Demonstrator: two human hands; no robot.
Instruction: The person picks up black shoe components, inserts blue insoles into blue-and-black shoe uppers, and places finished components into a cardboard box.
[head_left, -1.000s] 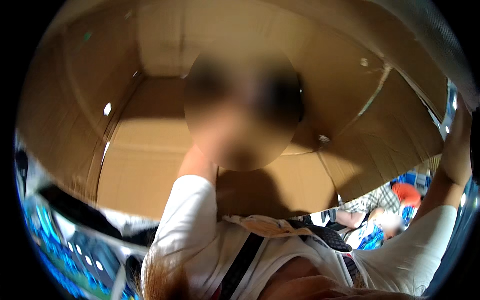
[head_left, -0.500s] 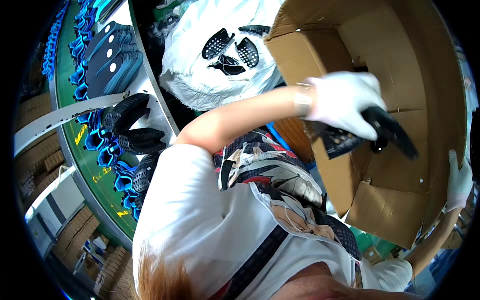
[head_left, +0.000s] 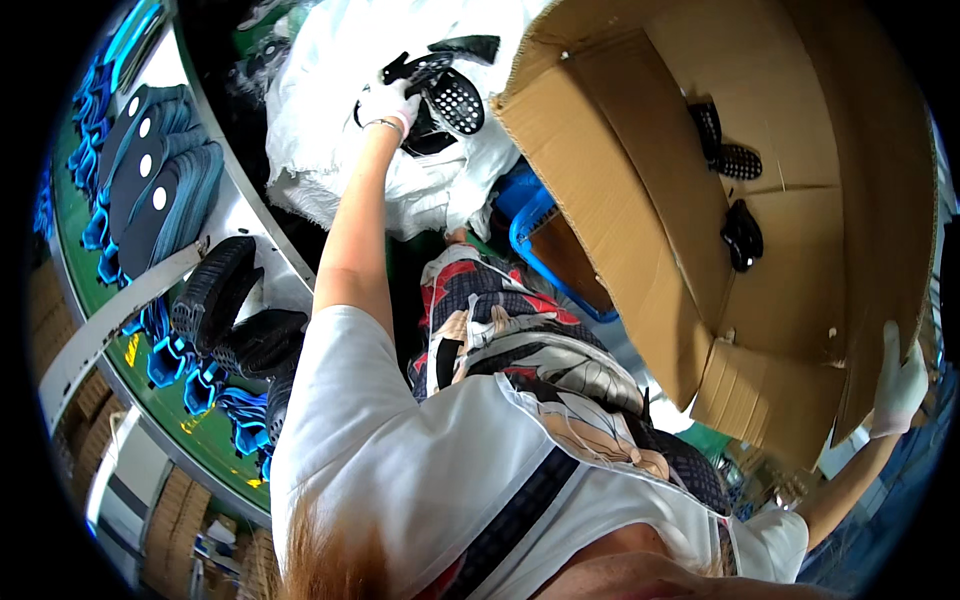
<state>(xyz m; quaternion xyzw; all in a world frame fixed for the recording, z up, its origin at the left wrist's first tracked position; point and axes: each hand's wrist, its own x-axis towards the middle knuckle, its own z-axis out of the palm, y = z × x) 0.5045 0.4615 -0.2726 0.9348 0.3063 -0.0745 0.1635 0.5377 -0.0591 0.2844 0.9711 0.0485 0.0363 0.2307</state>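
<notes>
My left hand point(head_left: 388, 104), in a white glove, is over the white sack point(head_left: 310, 140), its fingers closed at a black perforated shoe part point(head_left: 428, 68) that stands tilted. Beside it on the sack lie another perforated shoe part point(head_left: 458, 102) and a dark curved piece point(head_left: 468, 48). My right hand point(head_left: 900, 388), also gloved, grips the near right edge of a large open cardboard box point(head_left: 640, 240); its thumb side shows and the other fingers are partly hidden. Inside the box lie black perforated pieces point(head_left: 738, 162) and a glossy black piece point(head_left: 742, 236).
On the left, a metal ledge point(head_left: 262, 225) carries stacked dark insoles point(head_left: 165, 190) and black shoes with ridged soles point(head_left: 215, 290). Behind it a green conveyor point(head_left: 170, 400) holds blue folded pieces point(head_left: 165, 362). A blue basket point(head_left: 525, 232) stands between sack and box.
My left hand has left the box, where it held black pieces, and reached over to the sack. Black pieces now lie on the box's bottom. My right hand stays at the box edge.
</notes>
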